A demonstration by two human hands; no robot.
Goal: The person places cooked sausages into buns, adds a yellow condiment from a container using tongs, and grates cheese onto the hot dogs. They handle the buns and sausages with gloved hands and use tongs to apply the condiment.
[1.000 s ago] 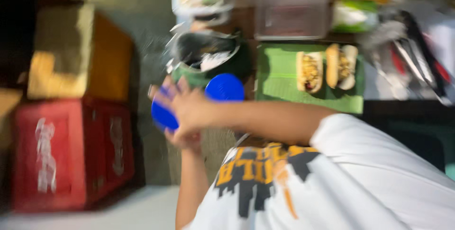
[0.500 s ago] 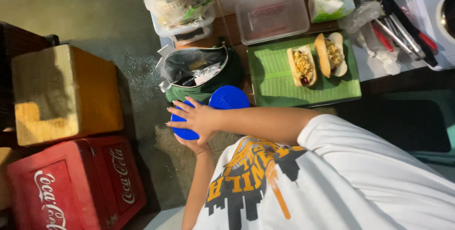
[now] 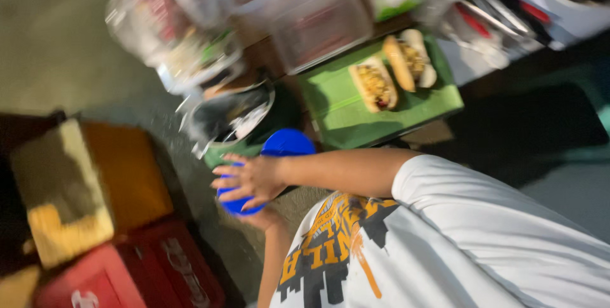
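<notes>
Our right hand [image 3: 251,180] lies spread flat on the blue lid [image 3: 287,145], and our left hand [image 3: 264,218] cups it from below, near the green bucket [image 3: 279,114]. It could slip and bump the hot dogs [image 3: 391,73].

We take the setting for a street-side food stall. On the counter [image 3: 445,133] we note a green leaf-lined tray [image 3: 356,114] bearing two filled buns [image 3: 394,70], a clear plastic tub [image 3: 318,25], tongs and utensils [image 3: 489,19], and a bin lined with a plastic bag [image 3: 232,117]. Below, on a bare concrete floor [image 3: 51,47], we see a red bottle crate [image 3: 146,270] just beside a worn yellow box [image 3: 82,187], all blurred.
</notes>
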